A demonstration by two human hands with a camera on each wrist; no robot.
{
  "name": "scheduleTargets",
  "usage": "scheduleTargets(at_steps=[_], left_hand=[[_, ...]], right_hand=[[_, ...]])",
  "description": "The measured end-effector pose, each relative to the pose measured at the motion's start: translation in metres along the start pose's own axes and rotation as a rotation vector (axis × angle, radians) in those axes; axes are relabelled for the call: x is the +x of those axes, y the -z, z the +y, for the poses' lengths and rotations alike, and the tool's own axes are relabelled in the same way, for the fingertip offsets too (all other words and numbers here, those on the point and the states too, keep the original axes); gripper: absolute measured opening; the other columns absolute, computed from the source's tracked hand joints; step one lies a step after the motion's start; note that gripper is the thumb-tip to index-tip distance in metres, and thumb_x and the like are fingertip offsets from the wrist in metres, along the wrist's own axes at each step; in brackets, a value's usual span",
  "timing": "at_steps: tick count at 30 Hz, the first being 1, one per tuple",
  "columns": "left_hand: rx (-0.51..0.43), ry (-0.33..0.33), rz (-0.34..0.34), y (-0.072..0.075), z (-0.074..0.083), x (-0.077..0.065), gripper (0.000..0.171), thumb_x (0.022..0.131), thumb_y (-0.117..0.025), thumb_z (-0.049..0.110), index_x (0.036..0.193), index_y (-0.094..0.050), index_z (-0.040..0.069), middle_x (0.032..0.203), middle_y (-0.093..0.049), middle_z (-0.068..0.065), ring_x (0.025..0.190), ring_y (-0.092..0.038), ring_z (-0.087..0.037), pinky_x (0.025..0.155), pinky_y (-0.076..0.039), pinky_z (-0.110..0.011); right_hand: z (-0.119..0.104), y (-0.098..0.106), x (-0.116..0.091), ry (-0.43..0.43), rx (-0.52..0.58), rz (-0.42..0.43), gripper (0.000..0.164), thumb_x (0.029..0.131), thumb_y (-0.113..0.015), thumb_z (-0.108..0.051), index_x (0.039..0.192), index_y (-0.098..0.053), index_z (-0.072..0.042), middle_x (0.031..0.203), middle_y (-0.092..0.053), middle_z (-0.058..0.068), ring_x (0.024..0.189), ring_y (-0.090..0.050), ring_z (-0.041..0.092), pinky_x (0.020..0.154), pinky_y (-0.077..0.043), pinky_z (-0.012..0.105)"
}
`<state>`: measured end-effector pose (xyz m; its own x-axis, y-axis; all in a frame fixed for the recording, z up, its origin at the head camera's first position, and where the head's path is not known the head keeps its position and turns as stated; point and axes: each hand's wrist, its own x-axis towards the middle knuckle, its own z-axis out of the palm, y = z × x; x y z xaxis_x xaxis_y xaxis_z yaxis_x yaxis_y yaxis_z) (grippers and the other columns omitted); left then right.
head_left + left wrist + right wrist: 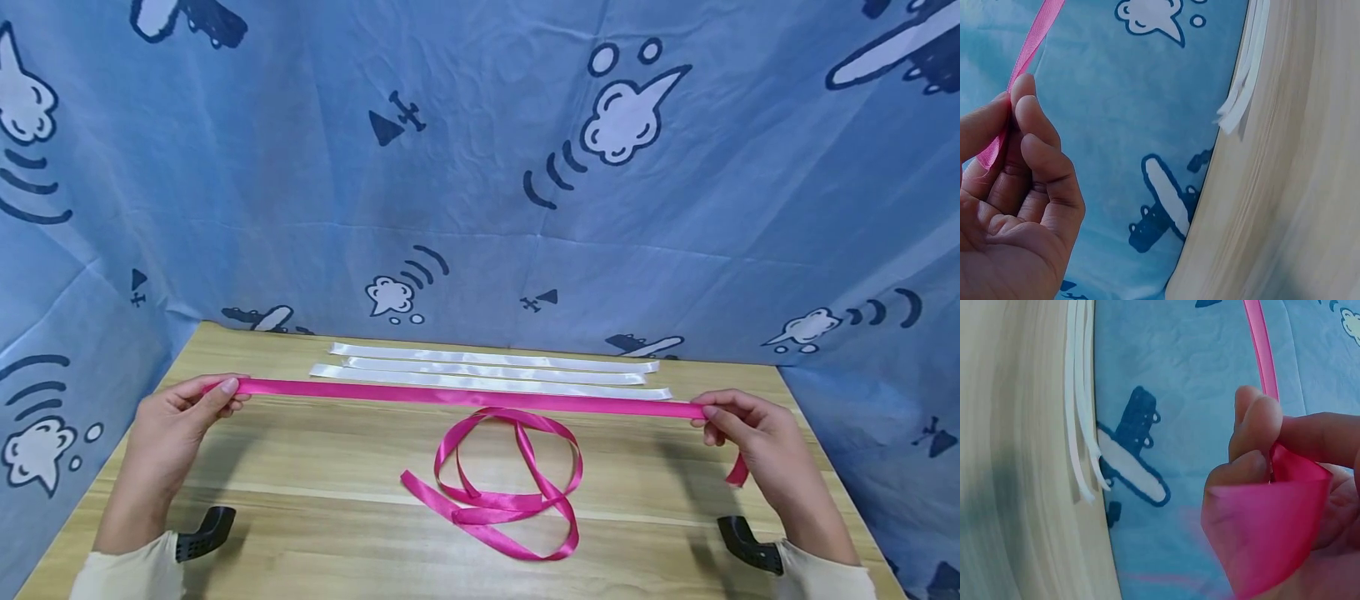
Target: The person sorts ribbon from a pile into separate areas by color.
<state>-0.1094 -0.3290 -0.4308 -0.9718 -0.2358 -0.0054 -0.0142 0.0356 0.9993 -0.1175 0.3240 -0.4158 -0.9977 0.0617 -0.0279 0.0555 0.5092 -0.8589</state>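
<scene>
A bright pink satin ribbon (450, 396) is stretched nearly straight between the two hands, above the table. At its left end my left hand (176, 421) pinches it between thumb and fingers, with a short frayed tip (990, 153) past the grip in the left wrist view. Opposite, my right hand (757, 437) pinches the ribbon too, and a loose tail (1272, 531) loops below those fingers. A second length of pink ribbon (517, 504) lies in loose curls on the table between the hands. Behind the taut ribbon, three white ribbon strips (491, 381) lie side by side.
The wooden table (315, 533) meets a blue printed cloth (465, 183) that hangs along its back and both sides. Black curved mounts stick out at the left wrist (206, 533) and the right wrist (750, 546).
</scene>
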Motion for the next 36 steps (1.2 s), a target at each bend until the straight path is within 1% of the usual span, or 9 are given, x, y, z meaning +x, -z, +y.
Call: scheduleTargets(at_steps=[2, 4, 8, 13, 19, 23, 28, 32, 36], left_hand=[[0.001, 0.002, 0.010, 0.003, -0.001, 0.001, 0.020, 0.100, -0.072, 0.014, 0.093, -0.081, 0.030, 0.076, -0.077, 0.012, 0.073, -0.072, 0.001, 0.071, -0.056, -0.011], [-0.006, 0.005, 0.016, 0.006, -0.002, 0.002, 0.020, 0.100, -0.072, 0.014, 0.092, -0.081, 0.030, 0.076, -0.077, 0.012, 0.073, -0.072, 0.001, 0.071, -0.056, -0.011], [-0.019, 0.003, 0.015, 0.012, -0.003, 0.005, 0.021, 0.100, -0.071, 0.012, 0.092, -0.082, 0.029, 0.077, -0.078, 0.011, 0.072, -0.072, 0.001, 0.071, -0.057, -0.012], [-0.045, -0.001, 0.012, 0.015, -0.005, 0.008, 0.022, 0.100, -0.071, 0.011, 0.092, -0.082, 0.028, 0.078, -0.078, 0.011, 0.071, -0.072, 0.000, 0.071, -0.057, -0.012], [-0.056, 0.041, 0.004, 0.019, -0.012, 0.012, 0.024, 0.100, -0.070, 0.011, 0.090, -0.082, 0.029, 0.077, -0.077, 0.012, 0.071, -0.071, 0.002, 0.071, -0.057, -0.012], [-0.008, 0.052, 0.001, 0.022, -0.015, 0.015, 0.024, 0.101, -0.070, 0.013, 0.089, -0.081, 0.032, 0.077, -0.077, 0.014, 0.072, -0.071, 0.003, 0.070, -0.056, -0.011], [0.079, 0.059, 0.002, 0.023, -0.017, 0.020, 0.021, 0.101, -0.071, 0.019, 0.090, -0.079, 0.035, 0.077, -0.076, 0.017, 0.073, -0.070, 0.003, 0.070, -0.055, -0.011], [0.135, 0.077, -0.002, 0.024, -0.019, 0.025, 0.020, 0.101, -0.071, 0.022, 0.089, -0.078, 0.036, 0.077, -0.076, 0.017, 0.073, -0.069, 0.003, 0.070, -0.055, -0.011], [0.207, 0.108, -0.006, 0.022, -0.022, 0.030, 0.019, 0.101, -0.071, 0.026, 0.088, -0.076, 0.039, 0.076, -0.075, 0.020, 0.075, -0.068, 0.005, 0.070, -0.054, -0.012]], right_hand=[[0.003, 0.001, 0.001, 0.003, -0.014, 0.010, 0.018, 0.110, -0.055, -0.018, 0.112, -0.073, -0.017, 0.074, -0.066, -0.006, 0.069, -0.059, 0.013, 0.041, -0.046, 0.034], [0.008, 0.003, 0.003, 0.014, -0.015, 0.014, 0.018, 0.110, -0.055, -0.017, 0.113, -0.073, -0.014, 0.074, -0.067, -0.006, 0.069, -0.060, 0.012, 0.048, -0.050, 0.030], [0.015, 0.008, 0.007, 0.024, 0.010, 0.014, 0.019, 0.109, -0.055, -0.011, 0.111, -0.073, -0.008, 0.074, -0.069, -0.006, 0.067, -0.062, 0.013, 0.065, -0.051, 0.025], [0.018, 0.011, 0.010, -0.018, -0.047, 0.036, 0.021, 0.110, -0.053, -0.013, 0.114, -0.072, -0.003, 0.074, -0.069, -0.007, 0.068, -0.062, 0.012, 0.066, -0.051, 0.026], [0.022, 0.012, 0.013, -0.025, -0.064, 0.053, 0.022, 0.109, -0.054, -0.013, 0.116, -0.071, 0.001, 0.074, -0.070, -0.006, 0.069, -0.063, 0.011, 0.064, -0.051, 0.026], [0.024, 0.013, 0.015, -0.039, -0.068, 0.054, 0.025, 0.109, -0.055, -0.013, 0.118, -0.069, 0.006, 0.073, -0.072, -0.004, 0.069, -0.064, 0.011, 0.064, -0.052, 0.026], [0.027, 0.009, 0.020, -0.095, -0.086, 0.073, 0.030, 0.108, -0.058, -0.018, 0.120, -0.065, 0.009, 0.075, -0.073, -0.007, 0.067, -0.066, 0.010, 0.065, -0.056, 0.025], [0.029, 0.004, 0.026, -0.134, -0.084, 0.097, 0.030, 0.107, -0.062, -0.017, 0.118, -0.062, 0.010, 0.075, -0.072, -0.009, 0.065, -0.066, 0.009, 0.064, -0.058, 0.025], [0.031, 0.000, 0.032, -0.177, -0.101, 0.116, 0.027, 0.105, -0.063, -0.015, 0.115, -0.062, 0.011, 0.074, -0.069, -0.009, 0.063, -0.063, 0.009, 0.063, -0.058, 0.025]])
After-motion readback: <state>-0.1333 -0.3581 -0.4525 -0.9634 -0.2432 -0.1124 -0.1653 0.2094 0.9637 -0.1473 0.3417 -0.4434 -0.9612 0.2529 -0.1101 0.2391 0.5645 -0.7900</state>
